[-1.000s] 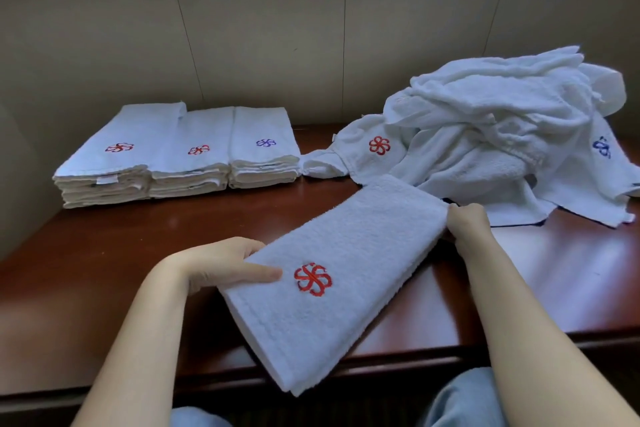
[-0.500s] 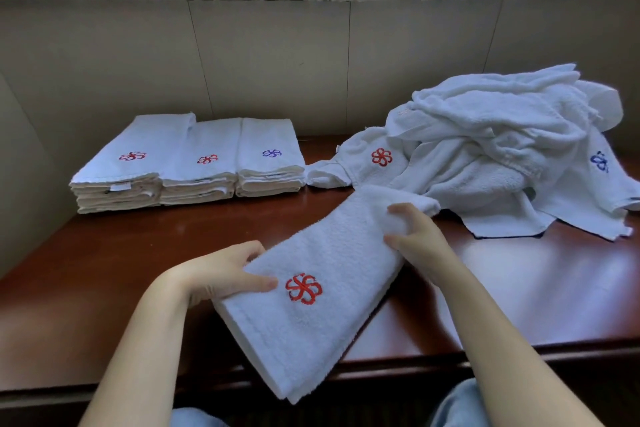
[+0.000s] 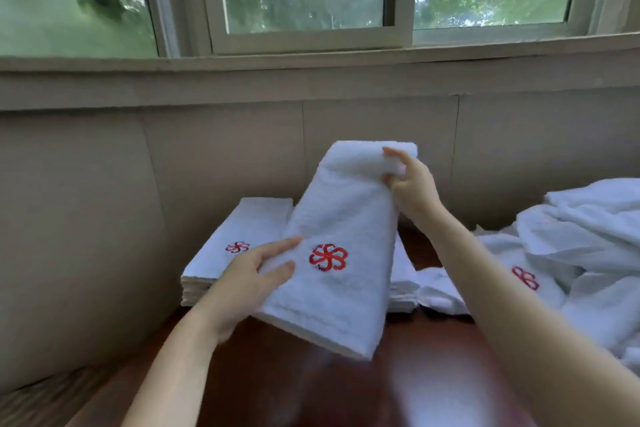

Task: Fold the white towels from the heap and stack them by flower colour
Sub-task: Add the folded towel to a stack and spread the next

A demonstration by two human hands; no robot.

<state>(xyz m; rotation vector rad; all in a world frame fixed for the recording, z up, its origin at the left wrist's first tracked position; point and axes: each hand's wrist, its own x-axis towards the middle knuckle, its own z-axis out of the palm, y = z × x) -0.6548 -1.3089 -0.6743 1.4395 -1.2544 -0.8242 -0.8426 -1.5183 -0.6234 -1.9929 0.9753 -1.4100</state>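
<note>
White and soft, the folded towel (image 3: 341, 246) is hanging in the air over the far left part of the table (image 3: 408, 388). Both hands are holding it up. The left hand (image 3: 247, 282) is pinching its near left edge, thumb on top, right beside the red flower (image 3: 327, 257). The right hand (image 3: 410, 185) is gripping the far end, fingers curled round the thick fold. Two hands are needed – one alone would probably let the folds drop open.

The towel is tilting, its far end higher than its near end. The flower is facing up, so the colour is easy to see.

Just behind and under it, the stacks (image 3: 239, 246) are sitting along the table's far edge, close to the wall. The top towel on the left stack is showing a red flower too, so I think this towel is going onto a red stack. The other stacks are mostly hiding behind the towel, and I cannot tell their colours.

Near the far right corner, the heap (image 3: 585, 246) is lying loose and crumpled – more towels are waiting there. One of them is showing a red flower. The job looks partly done.

The towel needs to be going down flat, with edges matching, or the stack may be getting messy.
</note>
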